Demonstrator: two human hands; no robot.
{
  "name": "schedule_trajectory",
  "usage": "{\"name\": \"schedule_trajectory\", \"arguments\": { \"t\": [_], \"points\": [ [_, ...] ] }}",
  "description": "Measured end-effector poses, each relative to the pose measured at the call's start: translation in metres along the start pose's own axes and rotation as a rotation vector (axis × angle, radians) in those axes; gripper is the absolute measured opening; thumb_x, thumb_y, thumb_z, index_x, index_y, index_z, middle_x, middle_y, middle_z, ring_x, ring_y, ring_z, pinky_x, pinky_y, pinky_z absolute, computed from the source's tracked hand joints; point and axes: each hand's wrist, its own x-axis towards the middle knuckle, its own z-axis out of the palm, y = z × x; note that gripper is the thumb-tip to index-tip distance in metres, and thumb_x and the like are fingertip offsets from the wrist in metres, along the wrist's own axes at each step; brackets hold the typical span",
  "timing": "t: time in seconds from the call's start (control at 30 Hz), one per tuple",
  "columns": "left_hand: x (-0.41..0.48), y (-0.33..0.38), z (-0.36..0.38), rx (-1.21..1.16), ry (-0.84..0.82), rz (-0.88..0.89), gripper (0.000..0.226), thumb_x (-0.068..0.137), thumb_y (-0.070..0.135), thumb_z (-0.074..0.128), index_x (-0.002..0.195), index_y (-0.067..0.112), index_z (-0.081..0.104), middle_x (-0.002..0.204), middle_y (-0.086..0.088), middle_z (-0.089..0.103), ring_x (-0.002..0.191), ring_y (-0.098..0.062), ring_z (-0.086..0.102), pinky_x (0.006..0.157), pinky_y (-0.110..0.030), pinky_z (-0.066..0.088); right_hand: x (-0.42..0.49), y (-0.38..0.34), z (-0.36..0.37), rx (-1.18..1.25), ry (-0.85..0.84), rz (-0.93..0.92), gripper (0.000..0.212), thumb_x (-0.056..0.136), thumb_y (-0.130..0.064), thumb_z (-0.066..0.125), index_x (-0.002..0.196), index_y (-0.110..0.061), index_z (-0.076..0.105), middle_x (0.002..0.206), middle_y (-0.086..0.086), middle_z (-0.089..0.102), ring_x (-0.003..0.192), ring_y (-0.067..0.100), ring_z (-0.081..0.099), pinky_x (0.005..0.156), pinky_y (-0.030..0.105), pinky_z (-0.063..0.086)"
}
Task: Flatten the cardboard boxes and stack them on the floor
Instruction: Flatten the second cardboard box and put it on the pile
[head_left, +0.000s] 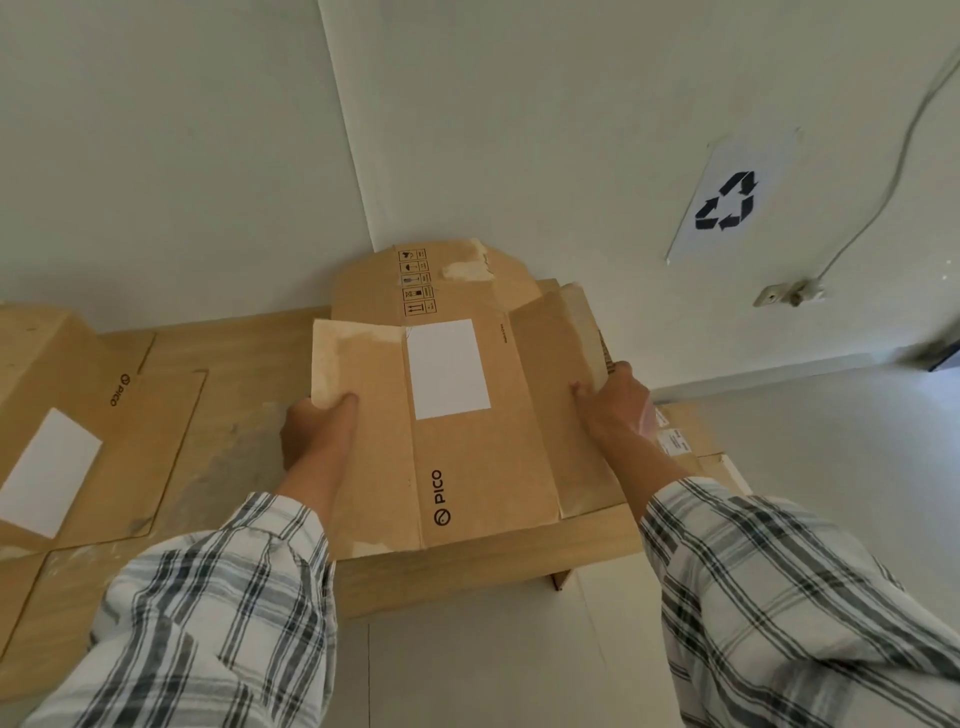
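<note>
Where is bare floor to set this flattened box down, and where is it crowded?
Bare floor opens to the right, between the cardboard pile and the wall under the recycling sign. Another bare patch lies nearest the camera, before the pile's front edge. The left is crowded with flattened boxes.

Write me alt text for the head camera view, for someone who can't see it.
A left hand and right hand in plaid sleeves grip a flattened box by its sides over a wooden surface. A second box sits at left; a recycling sign is on the wall at right.
</note>
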Motion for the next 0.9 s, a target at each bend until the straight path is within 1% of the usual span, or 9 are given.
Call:
{"name": "schedule_trajectory", "arguments": {
  "t": [0.1,0.27,0.37,0.53,0.63,0.7,0.83,0.9],
  "points": [
    [-0.032,0.036,0.017,-0.022,0.014,0.037,0.022,0.082,0.036,0.065,0.094,0.018,0.064,0.090,-0.004,0.066,0.081,-0.030,0.064,0.077,-0.037,0.054,0.022,0.008,-0.046,0.013,0.021,-0.058,0.043,0.092,-0.041,0.063,0.120,-0.011,0.051,0.115,0.012,0.064,0.102,0.033,0.063,0.072,0.036,0.042],
    [-0.108,0.090,0.065,-0.050,0.049,0.083,0.023,0.076,0.034,0.062,0.090,0.016,0.065,0.082,-0.002,0.067,0.076,-0.030,0.066,0.072,-0.036,0.056,0.067,0.044,-0.133,0.034,0.061,-0.148,0.038,0.093,-0.036,0.060,0.119,-0.011,0.050,0.113,0.010,0.064,0.092,0.029,0.060,0.070,0.035,0.041],
    [-0.155,0.117,0.102,-0.069,0.061,0.107,0.023,0.075,0.033,0.061,0.090,0.015,0.065,0.078,0.000,0.065,0.074,-0.030,0.066,0.072,-0.038,0.058,0.094,0.074,-0.187,0.034,0.075,-0.222,0.037,0.093,-0.032,0.059,0.121,-0.010,0.049,0.116,0.012,0.063,0.099,0.032,0.061,0.071,0.035,0.041],
    [-0.227,0.160,0.176,-0.090,0.074,0.141,0.016,0.074,0.031,0.061,0.083,0.017,0.062,0.078,-0.002,0.066,0.075,-0.030,0.067,0.074,-0.039,0.059,0.147,0.135,-0.265,0.040,0.096,-0.275,0.034,0.093,-0.026,0.058,0.120,-0.007,0.049,0.115,0.014,0.063,0.101,0.034,0.061,0.072,0.035,0.040],
    [-0.257,0.180,0.226,-0.093,0.068,0.154,0.014,0.075,0.030,0.062,0.080,0.017,0.061,0.075,-0.001,0.064,0.075,-0.030,0.066,0.074,-0.038,0.058,0.183,0.172,-0.296,0.046,0.110,-0.274,0.036,0.092,-0.026,0.059,0.121,-0.007,0.048,0.115,0.014,0.063,0.101,0.034,0.061,0.072,0.035,0.042],
    [-0.270,0.191,0.262,-0.086,0.054,0.159,0.015,0.077,0.030,0.063,0.083,0.016,0.061,0.073,0.000,0.062,0.075,-0.030,0.065,0.074,-0.037,0.057,0.210,0.197,-0.311,0.041,0.114,-0.259,0.037,0.093,-0.026,0.058,0.123,-0.007,0.048,0.115,0.014,0.063,0.100,0.034,0.061,0.072,0.035,0.042],
    [-0.283,0.210,0.343,-0.073,0.016,0.157,0.016,0.078,0.030,0.063,0.085,0.016,0.061,0.071,0.001,0.059,0.074,-0.030,0.063,0.071,-0.035,0.055,0.270,0.241,-0.331,0.022,0.115,-0.216,0.040,0.093,-0.025,0.058,0.127,-0.007,0.047,0.118,0.015,0.062,0.105,0.036,0.060,0.079,0.039,0.045],
    [-0.284,0.217,0.387,-0.063,-0.004,0.155,0.017,0.078,0.030,0.063,0.086,0.015,0.061,0.076,-0.001,0.063,0.073,-0.029,0.063,0.070,-0.034,0.055,0.304,0.263,-0.335,0.019,0.105,-0.194,0.040,0.094,-0.025,0.058,0.128,-0.007,0.047,0.119,0.015,0.062,0.107,0.036,0.060,0.083,0.040,0.046]
  ]
}}
